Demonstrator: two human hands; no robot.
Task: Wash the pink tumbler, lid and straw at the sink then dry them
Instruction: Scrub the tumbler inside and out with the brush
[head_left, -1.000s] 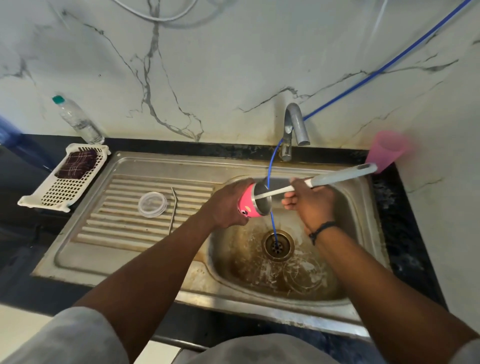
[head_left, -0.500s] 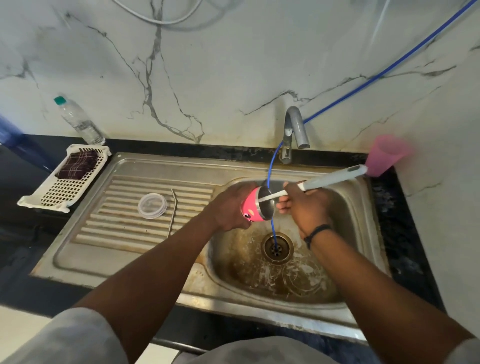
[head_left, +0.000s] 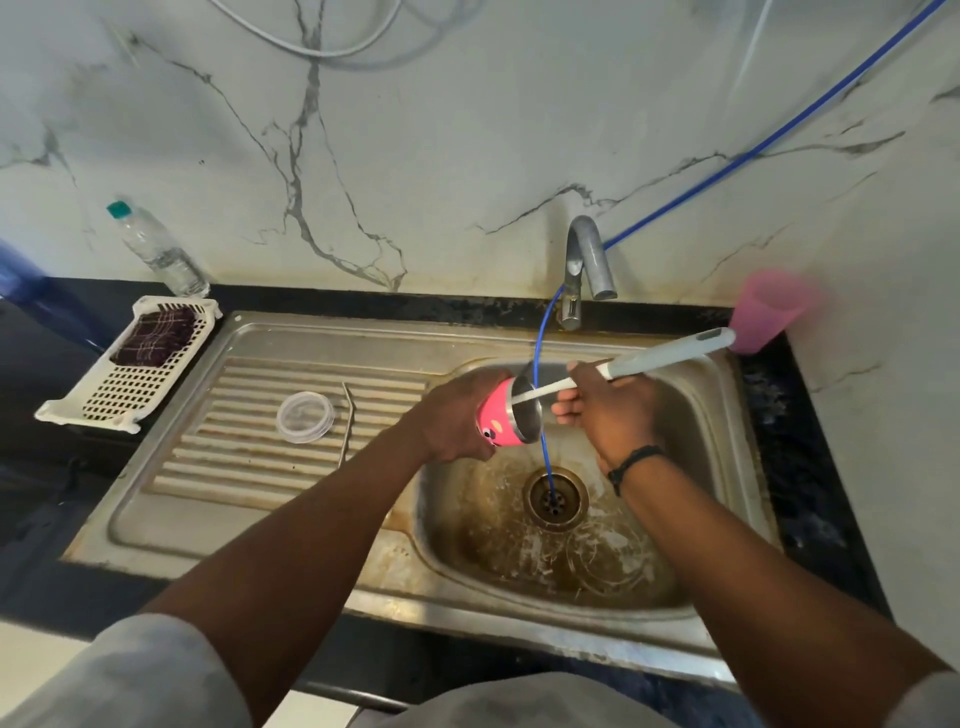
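My left hand (head_left: 457, 421) grips the pink tumbler (head_left: 496, 421) on its side above the sink basin (head_left: 701, 519), its steel mouth facing right. My right hand (head_left: 613, 410) holds a long white bottle brush (head_left: 670, 356) by its handle, and the brush's thin stem runs into the tumbler's mouth. The brush head is hidden inside. On the ribbed drainboard lie the clear round lid (head_left: 305, 417) and, just right of it, the thin metal straw (head_left: 346, 426).
A grey tap (head_left: 587, 260) stands behind the basin, and a blue hose (head_left: 543, 457) drops from it into the drain (head_left: 555, 499). A pink plastic cup (head_left: 769, 312) sits at the back right. At the left are a white basket (head_left: 124, 384) with a dark cloth and a water bottle (head_left: 156, 249).
The tumbler and both hands have shifted slightly, and the brush stem has slid a little in the tumbler's mouth. The lid and straw have not moved.
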